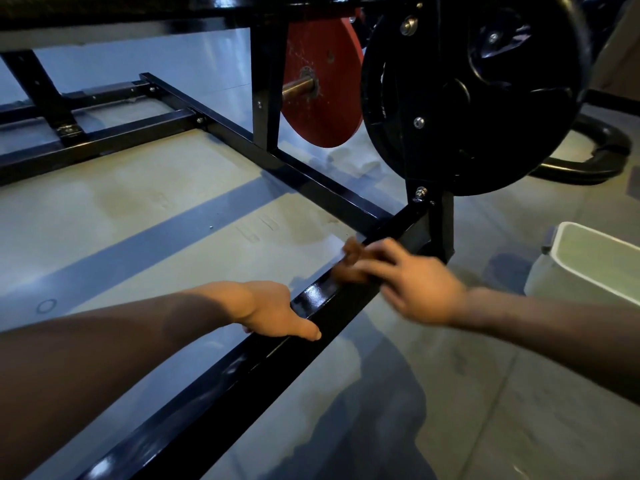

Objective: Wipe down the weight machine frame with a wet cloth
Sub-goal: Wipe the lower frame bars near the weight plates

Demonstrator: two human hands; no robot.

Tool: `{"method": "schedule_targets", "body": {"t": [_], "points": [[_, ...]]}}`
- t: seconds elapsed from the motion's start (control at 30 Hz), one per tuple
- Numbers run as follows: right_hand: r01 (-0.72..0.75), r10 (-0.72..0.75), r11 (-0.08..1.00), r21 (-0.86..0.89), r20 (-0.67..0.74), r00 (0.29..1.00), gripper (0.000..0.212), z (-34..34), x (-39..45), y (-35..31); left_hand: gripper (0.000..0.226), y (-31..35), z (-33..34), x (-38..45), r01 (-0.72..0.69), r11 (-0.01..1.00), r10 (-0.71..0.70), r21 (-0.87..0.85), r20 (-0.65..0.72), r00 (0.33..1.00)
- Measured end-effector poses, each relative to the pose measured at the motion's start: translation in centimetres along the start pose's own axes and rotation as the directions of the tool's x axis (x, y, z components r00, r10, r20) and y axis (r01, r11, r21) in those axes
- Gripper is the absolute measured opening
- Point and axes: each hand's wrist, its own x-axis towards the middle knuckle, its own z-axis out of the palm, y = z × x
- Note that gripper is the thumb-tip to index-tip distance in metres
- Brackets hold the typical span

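On the left, the left hand [277, 315] lies over the low frame rail [242, 368], thumb stretched along the top edge and fingers hooked over the far side out of sight, bracing on the bar and holding no other thing. Just to its right the rail's top face shines wet and glossy. Further right, the blurred right hand [412, 282] presses a small brownish cloth [353, 261] against the same rail, fingers bent over it, near the corner where the rail meets the upright post [441, 223]. Above that post hangs a black weight plate [474, 91], with a red plate [322, 88] behind it, and at the far right a pale bucket [588, 268] stands on the floor [138, 216].

The risks look modest. A fast stroke toward the corner could knock knuckles on the post or its bolt; the wet rail could let the bracing hand slip; drips could leave the floor slick.

The frame is black painted square tube, bolted at the joints and glossy. How dirty the rest of it is cannot be told.
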Motion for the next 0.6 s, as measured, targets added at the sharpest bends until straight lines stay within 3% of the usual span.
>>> {"method": "schedule_targets", "body": {"t": [0.07,0.17,0.27,0.37,0.5,0.6], "points": [[-0.206,0.204,0.977,-0.046,-0.044,0.978,0.053,-0.1,1.3,4.9,0.087,0.1,0.1,-0.2,0.015,1.0,-0.015,0.006,-0.01,1.0],[-0.486,0.487,0.87,-0.08,-0.019,0.873,0.052,-1.6,3.0,8.8,0.078,0.2,0.1,-0.3,0.031,0.999,-0.031,0.026,-0.014,0.999],[-0.605,0.608,0.794,-0.061,0.068,0.791,0.053,-2.1,4.4,6.8,0.08,0.2,0.2,-0.2,0.037,0.999,-0.036,0.033,-0.012,0.999],[-0.518,0.511,0.855,0.015,0.137,0.849,0.052,-2.1,4.6,0.7,0.079,0.2,0.2,-0.3,0.035,0.999,-0.035,0.039,-0.009,0.999],[-0.191,0.182,0.98,0.046,0.161,0.97,0.055,-1.1,1.7,-6.8,0.086,0.4,-0.1,-0.3,0.028,0.998,-0.027,0.059,-0.022,0.999],[0.021,-0.028,0.999,0.049,0.14,0.99,0.056,-0.8,0.7,-5.0,0.087,0.4,-0.1,-0.4,0.03,0.999,-0.029,0.042,-0.034,0.999]]}}
